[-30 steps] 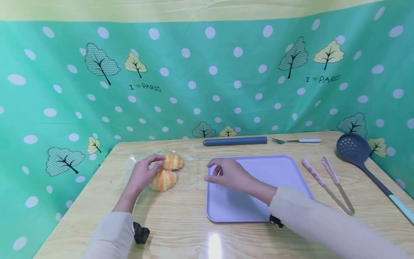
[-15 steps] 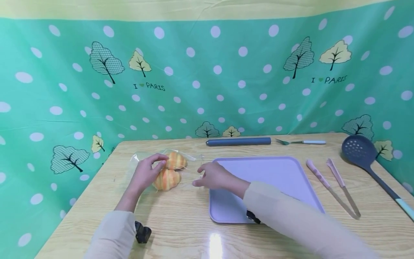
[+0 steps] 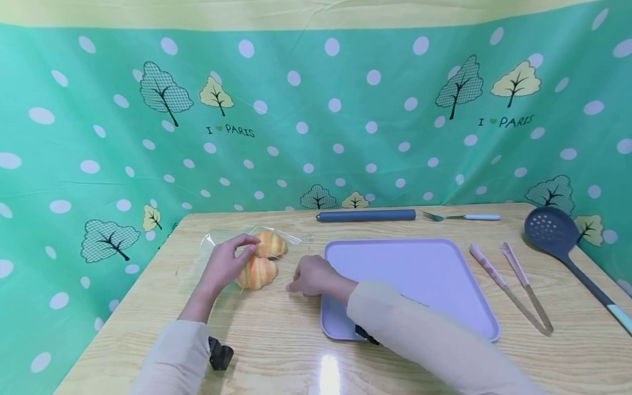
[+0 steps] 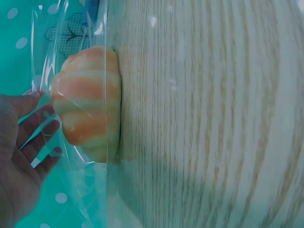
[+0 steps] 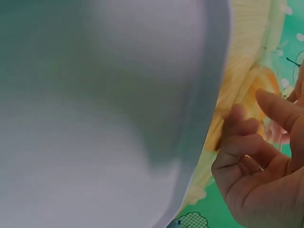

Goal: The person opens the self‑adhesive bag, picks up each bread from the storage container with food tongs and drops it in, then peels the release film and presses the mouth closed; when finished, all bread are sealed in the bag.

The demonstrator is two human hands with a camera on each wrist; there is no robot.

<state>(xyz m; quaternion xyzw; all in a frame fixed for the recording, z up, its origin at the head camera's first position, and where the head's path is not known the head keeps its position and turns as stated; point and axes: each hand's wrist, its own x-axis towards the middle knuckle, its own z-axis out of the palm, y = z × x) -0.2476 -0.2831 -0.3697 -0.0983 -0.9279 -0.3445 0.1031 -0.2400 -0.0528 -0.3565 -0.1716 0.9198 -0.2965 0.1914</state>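
R grip (image 3: 311,276) nearer pastries (image 3: 258,272), tray (image 3: 395,269) adj.

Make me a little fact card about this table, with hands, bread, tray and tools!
Left hand: pinching the clear bag
Right hand: fingers curled, near the tray's left edge; can't tell if it holds anything
Bread: two orange-striped rolls, beside the left hand
Tray: purple, flat on the table
Back tools: dark blue rod, fork
Right-side tools: tongs, slotted ladle
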